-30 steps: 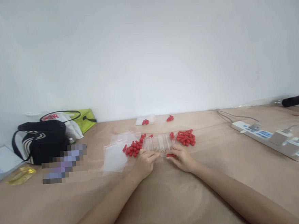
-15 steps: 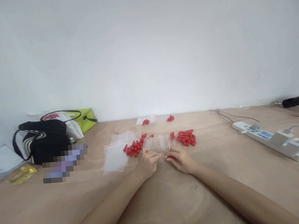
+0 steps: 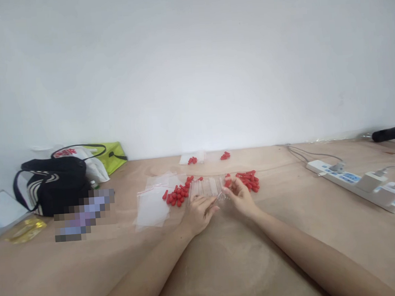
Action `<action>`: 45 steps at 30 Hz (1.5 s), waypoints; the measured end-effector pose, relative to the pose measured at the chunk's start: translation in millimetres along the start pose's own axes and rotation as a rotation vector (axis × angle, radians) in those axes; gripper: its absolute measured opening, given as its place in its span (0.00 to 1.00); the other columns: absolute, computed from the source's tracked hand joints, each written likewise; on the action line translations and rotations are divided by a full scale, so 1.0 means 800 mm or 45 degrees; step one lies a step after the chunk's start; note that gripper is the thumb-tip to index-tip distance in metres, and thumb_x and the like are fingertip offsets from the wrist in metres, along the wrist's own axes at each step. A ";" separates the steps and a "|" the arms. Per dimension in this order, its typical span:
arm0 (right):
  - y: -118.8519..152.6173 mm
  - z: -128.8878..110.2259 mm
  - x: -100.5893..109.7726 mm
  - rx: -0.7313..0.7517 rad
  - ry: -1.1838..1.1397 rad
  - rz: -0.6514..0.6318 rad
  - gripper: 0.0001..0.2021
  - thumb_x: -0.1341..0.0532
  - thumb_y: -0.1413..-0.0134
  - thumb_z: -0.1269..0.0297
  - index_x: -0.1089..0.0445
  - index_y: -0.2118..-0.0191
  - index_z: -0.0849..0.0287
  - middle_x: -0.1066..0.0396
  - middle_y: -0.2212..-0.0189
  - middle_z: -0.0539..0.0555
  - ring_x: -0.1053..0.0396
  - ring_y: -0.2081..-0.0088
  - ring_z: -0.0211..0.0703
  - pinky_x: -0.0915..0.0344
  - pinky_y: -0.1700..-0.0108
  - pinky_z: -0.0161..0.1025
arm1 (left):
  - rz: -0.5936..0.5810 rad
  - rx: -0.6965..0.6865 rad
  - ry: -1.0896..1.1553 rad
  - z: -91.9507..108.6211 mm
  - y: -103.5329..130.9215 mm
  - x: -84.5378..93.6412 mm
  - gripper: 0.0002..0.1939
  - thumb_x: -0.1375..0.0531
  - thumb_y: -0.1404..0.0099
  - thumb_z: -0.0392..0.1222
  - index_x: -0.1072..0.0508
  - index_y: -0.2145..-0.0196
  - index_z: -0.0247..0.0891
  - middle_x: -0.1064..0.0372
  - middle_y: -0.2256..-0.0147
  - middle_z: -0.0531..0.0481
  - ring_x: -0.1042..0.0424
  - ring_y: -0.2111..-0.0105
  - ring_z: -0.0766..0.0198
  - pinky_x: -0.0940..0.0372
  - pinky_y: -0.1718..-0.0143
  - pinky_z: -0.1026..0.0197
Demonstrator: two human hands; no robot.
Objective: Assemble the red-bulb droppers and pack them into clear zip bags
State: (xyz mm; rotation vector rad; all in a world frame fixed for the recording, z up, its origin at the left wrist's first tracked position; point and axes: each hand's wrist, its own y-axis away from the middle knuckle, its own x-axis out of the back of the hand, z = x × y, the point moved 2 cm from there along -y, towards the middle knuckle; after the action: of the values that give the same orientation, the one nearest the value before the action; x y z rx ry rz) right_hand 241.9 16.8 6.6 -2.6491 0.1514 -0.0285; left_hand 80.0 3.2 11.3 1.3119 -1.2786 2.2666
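Note:
My left hand [image 3: 199, 213] is closed, its fingers pinching a thin clear glass tube [image 3: 218, 195] that slants up to the right. My right hand [image 3: 242, 197] pinches a red rubber bulb [image 3: 227, 183] at the tube's upper end; whether the tube is inside the bulb I cannot tell. Beyond both hands lies a row of clear glass tubes [image 3: 205, 187], partly covered by my fingers. Loose red bulbs are heaped left of the row [image 3: 176, 196]. A second heap of red bulbs [image 3: 253, 180] is on the right, partly behind my right hand.
Clear plastic bags [image 3: 152, 209] lie left of the bulbs. Two small groups of red bulbs [image 3: 192, 160] sit near the wall, one on a bag. A black bag [image 3: 61, 184] and a green bag [image 3: 115, 158] stand left. A power strip [image 3: 351, 180] with cables is right.
My right hand has moved up and slightly right, toward the row of tubes. The tube between my hands, level before, now slants upward to the right.

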 end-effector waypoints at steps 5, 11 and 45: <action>-0.050 0.009 0.033 -0.203 0.271 0.262 0.18 0.45 0.54 0.55 0.40 0.59 0.59 0.36 0.77 0.48 0.37 0.76 0.37 0.41 0.74 0.34 | 0.039 0.189 -0.211 -0.003 -0.002 0.010 0.10 0.47 0.40 0.43 0.30 0.62 0.41 0.31 0.61 0.48 0.37 0.58 0.58 0.50 0.56 0.52; -0.082 0.031 0.030 -0.224 0.905 0.051 0.15 0.46 0.54 0.61 0.33 0.59 0.57 0.31 0.76 0.49 0.34 0.72 0.40 0.42 0.67 0.36 | 0.028 0.345 -0.379 -0.015 0.000 0.008 0.08 0.45 0.43 0.41 0.29 0.65 0.41 0.34 0.60 0.47 0.40 0.57 0.54 0.49 0.59 0.50; -0.040 0.032 0.065 0.197 1.470 -0.134 0.07 0.42 0.54 0.62 0.28 0.67 0.51 0.35 0.69 0.53 0.40 0.63 0.44 0.49 0.61 0.42 | -0.138 0.835 -0.558 -0.022 -0.077 -0.033 0.15 0.46 0.47 0.49 0.29 0.69 0.35 0.34 0.62 0.38 0.40 0.57 0.48 0.48 0.59 0.50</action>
State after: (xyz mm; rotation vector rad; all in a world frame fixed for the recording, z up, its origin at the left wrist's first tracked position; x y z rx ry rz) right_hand 298.0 51.1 -1.0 -2.1526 0.3522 -1.5109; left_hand 119.5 59.0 22.0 2.1234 -0.5189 2.5028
